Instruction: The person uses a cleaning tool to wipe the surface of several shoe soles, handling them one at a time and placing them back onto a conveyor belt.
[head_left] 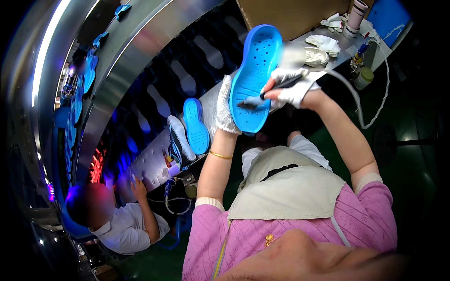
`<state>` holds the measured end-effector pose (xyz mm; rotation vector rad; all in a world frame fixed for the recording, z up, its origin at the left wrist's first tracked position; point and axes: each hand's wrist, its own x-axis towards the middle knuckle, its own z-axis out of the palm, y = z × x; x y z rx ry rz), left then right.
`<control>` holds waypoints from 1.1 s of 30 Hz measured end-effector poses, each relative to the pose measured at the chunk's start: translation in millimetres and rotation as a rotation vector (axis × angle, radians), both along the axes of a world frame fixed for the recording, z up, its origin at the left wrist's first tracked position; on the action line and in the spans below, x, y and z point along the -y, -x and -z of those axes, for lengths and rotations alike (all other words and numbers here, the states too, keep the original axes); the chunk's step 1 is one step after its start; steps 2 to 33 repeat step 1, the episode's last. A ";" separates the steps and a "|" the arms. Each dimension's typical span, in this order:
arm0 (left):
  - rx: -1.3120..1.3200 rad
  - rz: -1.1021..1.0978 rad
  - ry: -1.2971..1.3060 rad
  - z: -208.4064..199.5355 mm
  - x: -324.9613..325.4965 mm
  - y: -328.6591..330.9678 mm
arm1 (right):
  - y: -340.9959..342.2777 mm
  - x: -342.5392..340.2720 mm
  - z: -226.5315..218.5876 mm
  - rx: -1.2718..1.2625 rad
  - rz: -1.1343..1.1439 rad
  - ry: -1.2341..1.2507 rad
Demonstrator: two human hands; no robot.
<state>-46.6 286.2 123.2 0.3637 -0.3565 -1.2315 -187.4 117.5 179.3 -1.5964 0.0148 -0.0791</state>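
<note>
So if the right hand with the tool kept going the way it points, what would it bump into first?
Most likely the blue shoe sole. The right hand aims its tool at it, and the tip already seems to touch, though depth is unclear.

A second blue sole (196,125) and a white sole (180,136) are crowding the bench (154,161) left of the hands; bare bench surface is lying between them and a co-worker's hand (138,186).

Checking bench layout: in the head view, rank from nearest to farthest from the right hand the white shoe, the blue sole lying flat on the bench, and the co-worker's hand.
From the right hand:
1. White shoe, just above it.
2. Blue sole lying flat, to the left on the bench.
3. Co-worker's hand, far lower left.
</note>
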 end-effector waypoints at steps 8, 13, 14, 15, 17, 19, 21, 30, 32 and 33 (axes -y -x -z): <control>0.020 -0.142 -0.107 6.7 2.8 2.1 | -11.7 13.9 -0.7 0.004 0.067 0.161; 0.020 -0.142 -0.107 6.7 2.8 2.1 | -11.7 13.9 -0.7 0.004 0.067 0.161; 0.020 -0.142 -0.107 6.7 2.8 2.1 | -11.7 13.9 -0.7 0.004 0.067 0.161; 0.020 -0.142 -0.107 6.7 2.8 2.1 | -11.7 13.9 -0.7 0.004 0.067 0.161; 0.020 -0.142 -0.107 6.7 2.8 2.1 | -11.7 13.9 -0.7 0.004 0.067 0.161; 0.020 -0.142 -0.107 6.7 2.8 2.1 | -11.7 13.9 -0.7 0.004 0.067 0.161; 0.020 -0.142 -0.107 6.7 2.8 2.1 | -11.7 13.9 -0.7 0.004 0.067 0.161; 0.020 -0.142 -0.107 6.7 2.8 2.1 | -11.7 13.9 -0.7 0.004 0.067 0.161; 0.020 -0.142 -0.107 6.7 2.8 2.1 | -11.7 13.9 -0.7 0.004 0.067 0.161; 0.020 -0.142 -0.107 6.7 2.8 2.1 | -11.7 13.9 -0.7 0.004 0.067 0.161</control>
